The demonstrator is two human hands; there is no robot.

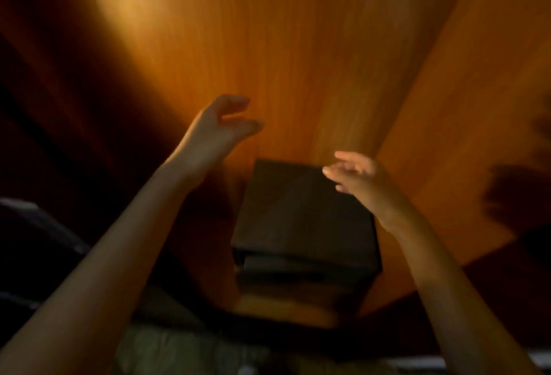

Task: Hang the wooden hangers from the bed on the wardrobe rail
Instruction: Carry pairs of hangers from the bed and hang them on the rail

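Both hands are raised inside the wardrobe, against its orange wood back panel (pixel 298 46), and both are empty. The left hand (pixel 214 127) is higher, its grip half open — fingers curled loosely, thumb apart from them, nothing between. The right hand (pixel 357 177) is lower and nearer the side panel (pixel 462 106), fingers spread loosely, in front of the top edge of a dark box (pixel 304 219) that stands below; whether it touches the box I cannot tell, as the picture is blurred.

No hanger shows anywhere, and neither the rail nor the bed is in view. A pale fabric (pixel 179 350) at the bottom edge is too dim to identify. So the relation the next move depends on — which way a hanger lies from either grip, and how its long axis runs — cannot be read here. My judgement: the hangers lie somewhere outside the view, so the person must turn away from the wardrobe to fetch one, and neither hand has the clear advantage.
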